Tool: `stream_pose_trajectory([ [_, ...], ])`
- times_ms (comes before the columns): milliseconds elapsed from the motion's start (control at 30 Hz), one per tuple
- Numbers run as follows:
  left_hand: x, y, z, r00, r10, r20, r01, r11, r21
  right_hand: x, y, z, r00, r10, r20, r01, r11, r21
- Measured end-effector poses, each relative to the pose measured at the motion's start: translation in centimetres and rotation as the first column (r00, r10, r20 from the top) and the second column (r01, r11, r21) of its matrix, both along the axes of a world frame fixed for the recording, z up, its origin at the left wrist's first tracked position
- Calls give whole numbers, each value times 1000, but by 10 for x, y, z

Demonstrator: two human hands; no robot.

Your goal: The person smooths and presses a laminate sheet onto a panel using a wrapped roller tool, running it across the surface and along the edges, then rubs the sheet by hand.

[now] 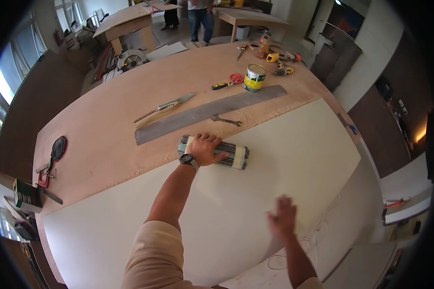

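My left hand [205, 148], with a watch on the wrist, grips the top of a striped bundle [236, 157] that looks like rolled or wrapped cloth with pale bands. The bundle rests on a large white sheet [178, 216], near its far edge. Farther right and nearer to me, my right hand [282, 215] is over the sheet, somewhat blurred, its fingers stretched out and nothing in them. Whether its palm touches the sheet I cannot tell. Just beyond the bundle lie a wrench [226, 120] and a long grey strip [188, 119].
On the wooden tabletop [99, 139] are a paint can [254, 78], red-handled scissors [236, 79], a knife-like tool [176, 101] and a yellow drill [284, 71]. A clamp [44, 179] sits at the left edge. String [313, 236] hangs near right. People [200, 21] stand beyond.
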State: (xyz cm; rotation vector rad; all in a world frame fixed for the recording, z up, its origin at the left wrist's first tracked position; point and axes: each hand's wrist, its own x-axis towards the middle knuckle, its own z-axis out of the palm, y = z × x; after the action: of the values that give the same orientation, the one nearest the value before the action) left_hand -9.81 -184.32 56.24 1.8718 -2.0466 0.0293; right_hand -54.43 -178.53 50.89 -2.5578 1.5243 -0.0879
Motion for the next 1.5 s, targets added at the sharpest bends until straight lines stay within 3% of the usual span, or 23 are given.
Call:
stream_pose_trajectory([
  [33,-3,-8,1,1000,6,-7,-6,1000,13,-25,-24,-5,995,-96,23,97,993,-69],
  [100,-12,-25,3,1000,1,-21,0,999,50,-37,-58,25,983,-186,-5,186,983,7],
  [200,-22,-49,-1,999,30,31,-31,999,30,-30,-73,27,974,-226,-7,226,974,-3],
  [467,-64,-124,-12,999,-42,13,43,994,-99,-31,-77,34,974,-204,-100,212,974,77],
  [567,-88,-153,0,1000,-15,-4,15,1000,9,-37,-89,34,984,-160,-71,168,980,111],
  [633,-103,-172,1,1000,-21,14,21,1000,-5,-46,-109,35,992,-124,11,123,989,86],
  [733,-118,-202,-3,999,-40,36,42,999,-33,-48,-143,43,984,-170,-52,177,970,169],
  [1067,-202,-326,-10,998,22,66,-20,999,-30,-57,-164,37,994,-60,-87,78,974,212],
  [1333,-234,-374,-5,997,47,65,-47,999,-7,-62,-171,48,998,9,-69,11,957,289],
  [1467,-237,-374,2,996,54,77,-57,998,42,-105,-199,28,932,272,240,-325,920,218],
  [1500,-237,-375,1,996,52,75,-56,997,51,-128,-221,26,955,239,175,-272,942,197],
])
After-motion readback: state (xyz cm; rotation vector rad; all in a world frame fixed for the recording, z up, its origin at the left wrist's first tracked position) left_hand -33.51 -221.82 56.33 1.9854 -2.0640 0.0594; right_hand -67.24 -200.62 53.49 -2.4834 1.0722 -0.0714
